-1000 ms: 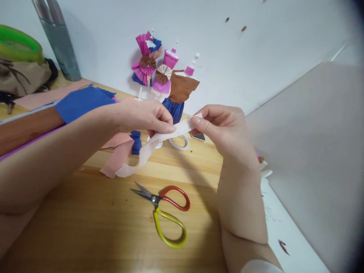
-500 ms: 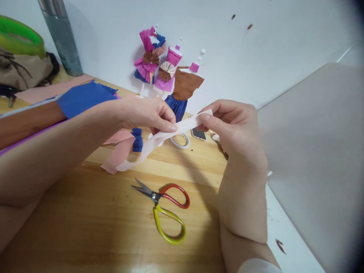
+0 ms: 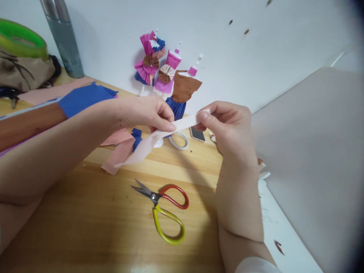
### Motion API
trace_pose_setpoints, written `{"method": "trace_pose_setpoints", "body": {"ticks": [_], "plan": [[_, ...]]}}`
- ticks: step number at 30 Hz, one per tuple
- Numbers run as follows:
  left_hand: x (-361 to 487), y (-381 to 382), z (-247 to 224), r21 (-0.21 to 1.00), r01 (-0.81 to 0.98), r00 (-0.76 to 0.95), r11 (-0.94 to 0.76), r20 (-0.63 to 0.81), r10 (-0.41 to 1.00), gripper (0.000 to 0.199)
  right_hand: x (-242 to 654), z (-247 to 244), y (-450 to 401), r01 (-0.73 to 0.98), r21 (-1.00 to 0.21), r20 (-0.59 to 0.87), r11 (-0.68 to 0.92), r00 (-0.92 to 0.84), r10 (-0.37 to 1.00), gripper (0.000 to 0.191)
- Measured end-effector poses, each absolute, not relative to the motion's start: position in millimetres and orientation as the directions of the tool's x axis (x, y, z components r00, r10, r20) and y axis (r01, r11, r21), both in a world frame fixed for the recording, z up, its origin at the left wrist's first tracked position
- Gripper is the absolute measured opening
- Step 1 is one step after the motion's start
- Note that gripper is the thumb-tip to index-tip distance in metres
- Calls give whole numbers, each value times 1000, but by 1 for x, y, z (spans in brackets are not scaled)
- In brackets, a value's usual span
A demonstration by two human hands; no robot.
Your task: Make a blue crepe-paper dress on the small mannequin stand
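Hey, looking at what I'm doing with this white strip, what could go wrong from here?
The white strip looks thin, so it might crease or tear if your left hand and right hand pull apart. Its loose end hangs over the pink strip, so it could snag or drag that along. The scissors lie with their blades parted on the table, nearer you than the strip; a lowered hand or forearm might brush the tips.

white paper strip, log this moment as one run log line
left hand: pinching white paper strip | right hand: pinching strip near one end | scissors: blades parted, on wooden table
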State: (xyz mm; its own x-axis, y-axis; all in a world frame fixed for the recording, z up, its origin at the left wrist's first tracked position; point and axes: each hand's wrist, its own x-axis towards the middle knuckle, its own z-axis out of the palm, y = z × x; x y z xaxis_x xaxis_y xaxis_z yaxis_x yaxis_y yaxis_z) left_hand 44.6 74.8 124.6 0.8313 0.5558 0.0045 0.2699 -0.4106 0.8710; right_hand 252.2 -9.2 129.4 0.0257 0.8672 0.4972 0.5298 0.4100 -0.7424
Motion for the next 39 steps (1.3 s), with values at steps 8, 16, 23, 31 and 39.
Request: {"method": "trace_pose_setpoints", "body": {"ticks": [8, 16, 23, 31, 39], "plan": [[29, 79, 139, 754, 326, 792, -570, 111, 600, 19, 251, 123, -1, 438, -756, 550, 487, 20, 835, 19], [21, 89, 137, 674, 429, 777, -601, 64, 626, 26, 258, 123, -1, 461, -738, 577, 493, 53, 815, 16], [17, 102, 128, 698, 429, 754, -573, 74, 653, 31, 273, 127, 2, 458, -727, 620, 512, 117, 775, 20], [16, 104, 127, 747, 423, 726, -513, 60, 685, 26, 279, 130, 0, 473, -710, 649, 522, 150, 746, 16], [13, 100, 134, 802, 366, 782, -472, 10, 623, 20, 282, 137, -6, 480, -665, 720, 572, 207, 663, 12]]}}
